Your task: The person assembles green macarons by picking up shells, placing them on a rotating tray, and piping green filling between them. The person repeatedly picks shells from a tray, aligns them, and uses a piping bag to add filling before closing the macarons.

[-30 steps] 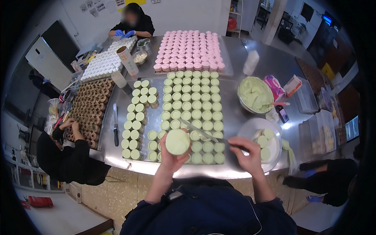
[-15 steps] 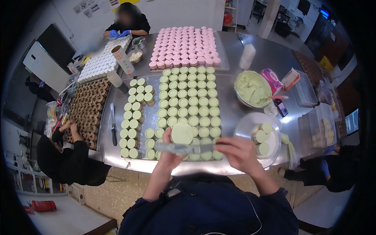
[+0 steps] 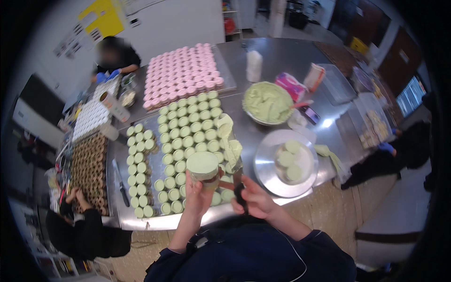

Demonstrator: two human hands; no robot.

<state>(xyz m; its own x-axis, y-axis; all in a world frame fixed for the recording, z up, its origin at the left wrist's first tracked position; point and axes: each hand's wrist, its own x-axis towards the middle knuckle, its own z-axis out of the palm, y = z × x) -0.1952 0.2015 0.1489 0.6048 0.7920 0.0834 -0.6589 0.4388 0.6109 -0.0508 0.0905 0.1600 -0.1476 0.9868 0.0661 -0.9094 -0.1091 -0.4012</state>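
Note:
My left hand (image 3: 198, 197) is wrapped round a small clear dessert cup (image 3: 206, 177), its flat top covered in pale green cream. In my right hand (image 3: 257, 199) is a spatula with a black handle (image 3: 240, 195); its blade points away from me, just right of the cup. A thick smear of green cream (image 3: 229, 145) clings along the blade. Beneath both hands, rows of green-topped cups (image 3: 181, 152) fill much of a metal tray (image 3: 156, 165). Part of those rows is hidden by my hands and the cream.
A bowl of green cream (image 3: 268, 103) stands right of the cups. Nearer me, a round metal turntable (image 3: 263, 176) bears several green-topped cups. Pink-topped cups (image 3: 183, 75) sit behind. Another spatula (image 3: 120, 183) lies left. Co-workers are at the left (image 3: 89, 235), far left (image 3: 117, 58) and right (image 3: 399, 155).
The spatula has swung from lying crosswise before the cup to pointing away on its right, with cream now showing along it. The cup is tilted more upright. The whole view has turned rightward.

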